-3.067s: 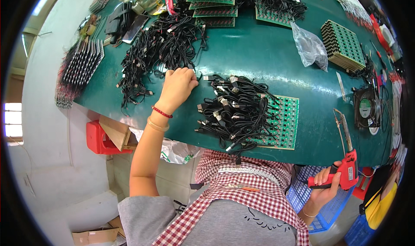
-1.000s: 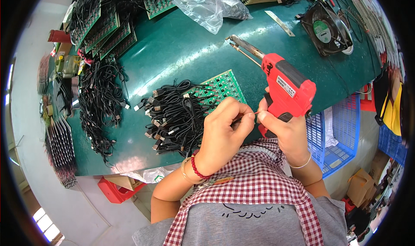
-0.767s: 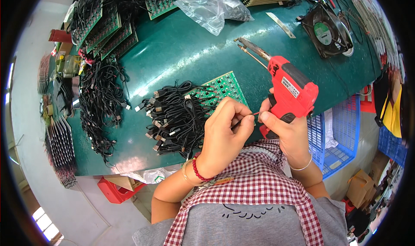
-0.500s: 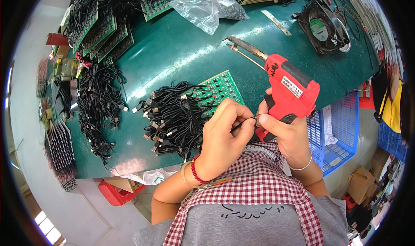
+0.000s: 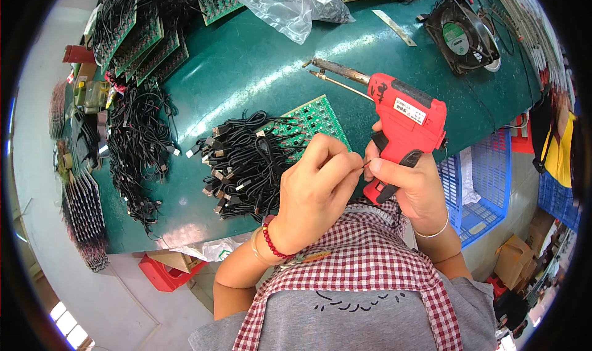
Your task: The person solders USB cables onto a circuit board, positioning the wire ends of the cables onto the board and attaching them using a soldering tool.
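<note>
My right hand (image 5: 412,187) is wrapped round the handle of a red soldering gun (image 5: 408,118), its metal tip and thin solder feed tube pointing up and left over the table. The thumb and a fingertip of that hand also touch a thin wire end (image 5: 367,164). My left hand (image 5: 316,190) pinches the same thin wire, close against the right fingertips; most of it is hidden by the fingers. Just beyond my hands lies a green circuit board (image 5: 317,119). Black USB cables (image 5: 243,172) lie bundled over its left part, several with wires running onto the board.
More boards with cables (image 5: 132,42) are stacked at the far left, above a heap of black cables (image 5: 135,147). A plastic bag (image 5: 287,8), a metal ruler (image 5: 394,28) and a black fan (image 5: 459,39) lie along the back. A blue crate (image 5: 487,197) stands right of the table.
The soldering gun has shifted slightly left and tilted, its tip moving left and a little lower. My left hand has moved slightly left, its fingers closing further over the wire.
</note>
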The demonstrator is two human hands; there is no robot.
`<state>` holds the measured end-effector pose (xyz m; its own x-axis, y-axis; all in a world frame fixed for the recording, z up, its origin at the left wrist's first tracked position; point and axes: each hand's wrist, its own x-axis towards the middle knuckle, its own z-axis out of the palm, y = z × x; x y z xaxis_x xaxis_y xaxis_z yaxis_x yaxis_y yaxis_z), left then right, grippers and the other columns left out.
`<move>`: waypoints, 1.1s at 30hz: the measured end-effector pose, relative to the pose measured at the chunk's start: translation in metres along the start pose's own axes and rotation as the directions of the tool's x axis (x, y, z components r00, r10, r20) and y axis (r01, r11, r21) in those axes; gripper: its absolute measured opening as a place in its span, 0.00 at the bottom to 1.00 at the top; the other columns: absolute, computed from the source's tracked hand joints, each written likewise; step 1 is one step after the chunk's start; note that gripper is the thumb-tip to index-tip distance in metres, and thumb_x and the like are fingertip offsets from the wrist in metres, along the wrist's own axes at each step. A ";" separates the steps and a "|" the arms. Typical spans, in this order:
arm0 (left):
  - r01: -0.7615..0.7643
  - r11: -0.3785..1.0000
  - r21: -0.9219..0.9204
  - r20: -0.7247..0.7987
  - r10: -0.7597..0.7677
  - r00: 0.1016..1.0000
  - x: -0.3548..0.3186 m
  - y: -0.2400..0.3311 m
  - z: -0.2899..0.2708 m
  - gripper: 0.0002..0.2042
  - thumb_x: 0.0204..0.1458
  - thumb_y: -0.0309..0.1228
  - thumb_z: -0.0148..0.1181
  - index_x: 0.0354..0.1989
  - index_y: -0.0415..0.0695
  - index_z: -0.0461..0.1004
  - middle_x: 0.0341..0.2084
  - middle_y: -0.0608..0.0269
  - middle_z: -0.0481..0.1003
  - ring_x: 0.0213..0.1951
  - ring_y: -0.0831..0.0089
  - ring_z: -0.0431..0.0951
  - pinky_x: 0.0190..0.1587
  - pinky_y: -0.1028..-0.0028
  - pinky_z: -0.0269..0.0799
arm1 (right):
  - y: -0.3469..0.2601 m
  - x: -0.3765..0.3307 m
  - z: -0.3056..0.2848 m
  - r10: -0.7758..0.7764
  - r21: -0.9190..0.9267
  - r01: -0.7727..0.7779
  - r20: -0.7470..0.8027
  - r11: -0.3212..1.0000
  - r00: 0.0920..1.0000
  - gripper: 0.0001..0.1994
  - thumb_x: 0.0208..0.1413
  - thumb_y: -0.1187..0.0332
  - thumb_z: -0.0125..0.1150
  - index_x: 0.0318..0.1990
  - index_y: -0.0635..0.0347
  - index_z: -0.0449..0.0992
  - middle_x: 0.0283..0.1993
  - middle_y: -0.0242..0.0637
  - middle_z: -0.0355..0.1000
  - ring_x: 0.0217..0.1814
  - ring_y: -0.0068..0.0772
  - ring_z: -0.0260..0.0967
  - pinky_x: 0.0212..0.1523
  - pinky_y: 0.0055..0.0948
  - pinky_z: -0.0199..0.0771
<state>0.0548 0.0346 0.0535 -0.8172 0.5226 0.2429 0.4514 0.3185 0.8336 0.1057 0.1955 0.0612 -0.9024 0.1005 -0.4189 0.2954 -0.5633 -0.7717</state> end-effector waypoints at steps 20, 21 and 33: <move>0.242 0.963 -0.118 -0.046 -0.248 0.968 0.023 -0.019 0.000 0.03 0.48 0.22 0.60 0.28 0.37 0.72 0.24 0.64 0.72 0.25 0.77 0.71 0.30 0.76 0.68 | 0.005 -0.001 -0.002 -0.316 -0.439 0.220 -0.159 0.871 0.935 0.07 0.53 0.76 0.61 0.40 0.64 0.74 0.32 0.27 0.71 0.32 0.16 0.67 0.33 0.20 0.68; 0.240 0.970 -0.047 -0.024 -0.241 0.970 0.031 -0.026 -0.004 0.03 0.47 0.22 0.60 0.27 0.37 0.72 0.24 0.61 0.72 0.25 0.73 0.72 0.31 0.74 0.68 | 0.002 -0.003 -0.009 -0.321 -0.459 0.215 -0.165 0.862 0.933 0.07 0.54 0.75 0.60 0.40 0.65 0.74 0.32 0.28 0.70 0.31 0.17 0.67 0.33 0.20 0.68; 0.195 0.880 0.432 -0.088 -0.174 0.981 0.048 -0.079 0.005 0.05 0.45 0.25 0.60 0.25 0.39 0.71 0.30 0.56 0.70 0.32 0.55 0.73 0.34 0.61 0.69 | 0.026 -0.029 -0.062 -0.271 -0.418 0.187 -0.150 0.889 0.951 0.17 0.60 0.68 0.52 0.52 0.69 0.64 0.18 0.33 0.61 0.17 0.20 0.58 0.20 0.24 0.64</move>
<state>-0.0177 0.0388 -0.0032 -0.9115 0.3879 0.1365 0.3930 0.7241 0.5668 0.1589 0.2288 0.0235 -0.8911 0.3710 -0.2613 0.2248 -0.1392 -0.9644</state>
